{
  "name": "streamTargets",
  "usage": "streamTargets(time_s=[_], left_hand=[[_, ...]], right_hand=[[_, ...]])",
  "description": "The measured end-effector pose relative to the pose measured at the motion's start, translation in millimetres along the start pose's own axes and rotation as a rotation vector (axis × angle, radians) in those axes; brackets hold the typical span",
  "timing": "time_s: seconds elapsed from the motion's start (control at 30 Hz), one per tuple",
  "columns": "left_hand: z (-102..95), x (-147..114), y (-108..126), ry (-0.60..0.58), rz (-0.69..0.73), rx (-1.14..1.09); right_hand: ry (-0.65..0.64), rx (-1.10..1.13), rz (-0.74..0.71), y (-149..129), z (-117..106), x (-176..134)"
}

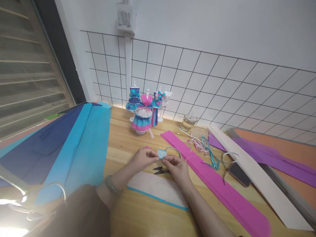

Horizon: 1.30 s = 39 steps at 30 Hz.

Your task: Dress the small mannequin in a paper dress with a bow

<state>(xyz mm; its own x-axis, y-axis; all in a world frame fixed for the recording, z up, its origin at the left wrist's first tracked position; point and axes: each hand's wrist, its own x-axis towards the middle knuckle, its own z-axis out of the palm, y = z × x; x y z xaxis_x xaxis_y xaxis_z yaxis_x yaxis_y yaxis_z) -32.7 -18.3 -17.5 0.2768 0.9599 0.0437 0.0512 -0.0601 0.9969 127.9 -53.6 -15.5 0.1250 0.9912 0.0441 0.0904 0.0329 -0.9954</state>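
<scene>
Between my two hands is a small piece of white paper or fabric with blue edges [162, 153]. My left hand [145, 156] pinches its left side between thumb and fingers. On the lower right, my right hand [176, 166] pinches the same piece. Just beneath the hands, dark thread snips [161, 170] lie on the wooden table, partly hidden by my right hand. A larger white sheet with a blue edge [155, 191] lies below them, partly under my right forearm. A ring-shaped thing [175, 149] rests behind my right hand.
Several small dresses on stands [143, 113] are at the back. A pink strip [209, 177], tangled ribbons [209, 153], a glass jar [189, 122], a dark phone [239, 176] and a pale strip [256, 176] lie right. Blue sheets [91, 138] cover the left.
</scene>
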Motion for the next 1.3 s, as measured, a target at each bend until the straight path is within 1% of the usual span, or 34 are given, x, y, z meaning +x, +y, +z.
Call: streamTargets(time_s=[0.17, 0.3, 0.4, 0.5, 0.67, 0.77, 0.97, 1.1, 1.2, 1.3], left_hand=[[0.7, 5, -10, -0.017, 0.078, -0.066], [0.4, 5, -13, 0.008, 0.135, 0.043], [0.3, 2, -10, -0.026, 0.183, 0.092], [0.8, 0, -7, -0.067, 0.162, 0.08], [1.3, 3, -8, -0.031, 0.124, 0.044], [1.4, 3, -8, -0.04, 0.101, 0.008], [2.0, 1, -5, -0.017, 0.042, 0.016], [2.7, 2, -6, 0.007, 0.044, 0.042], [2.9, 2, -7, 0.015, 0.069, 0.053], [2.6, 1, -5, -0.003, 0.101, 0.062]], right_hand=[[-0.014, 0.031, -0.03, 3, 1, 1], [-0.032, 0.008, -0.102, 7, 1, 2], [-0.027, -0.005, -0.139, 9, 1, 3], [-0.031, -0.004, -0.155, 11, 1, 4], [-0.035, -0.06, -0.178, 12, 1, 3], [-0.017, -0.123, -0.211, 12, 1, 2], [-0.005, -0.151, -0.218, 12, 0, 1], [0.012, -0.236, -0.325, 11, -3, 3], [-0.037, -0.305, -0.416, 10, -5, 4], [-0.067, -0.332, -0.45, 9, -7, 5]])
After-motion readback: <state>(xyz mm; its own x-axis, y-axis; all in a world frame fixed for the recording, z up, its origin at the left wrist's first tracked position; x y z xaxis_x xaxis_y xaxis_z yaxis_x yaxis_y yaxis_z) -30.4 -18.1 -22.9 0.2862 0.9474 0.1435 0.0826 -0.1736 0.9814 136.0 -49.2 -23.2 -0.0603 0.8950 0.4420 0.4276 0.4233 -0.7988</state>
